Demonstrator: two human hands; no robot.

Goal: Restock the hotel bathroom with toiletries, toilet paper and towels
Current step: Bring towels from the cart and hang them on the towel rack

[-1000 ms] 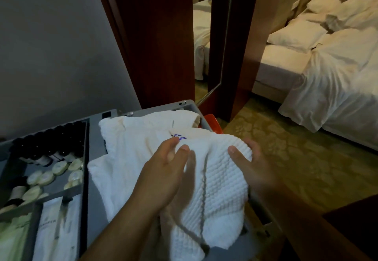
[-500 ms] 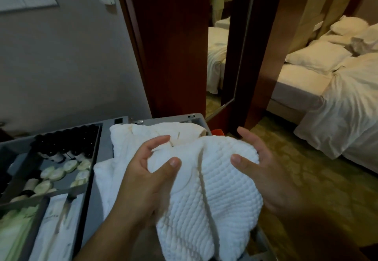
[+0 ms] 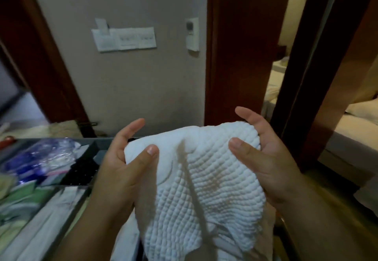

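Evidently early: left hand (image 3: 122, 168) and right hand (image 3: 272, 164) grip a white towel (image 3: 204, 189) beside the cart (image 3: 61, 138), lower left; delivery likely remains.

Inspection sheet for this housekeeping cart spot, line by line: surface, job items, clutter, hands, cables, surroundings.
Surface: grey divided cart tray at lower left, compartments filled.
Job's things: white waffle towel held up between both hands; green packets and white sachets in the tray.
Clutter: plastic-wrapped items, bluish, in a rear compartment; contents blurred.
Grippers: left hand and right hand each grip a towel edge, thumb on top.
Cables: nothing seen.
Surroundings: wall switch panel, dark wooden door frame, bed at right.
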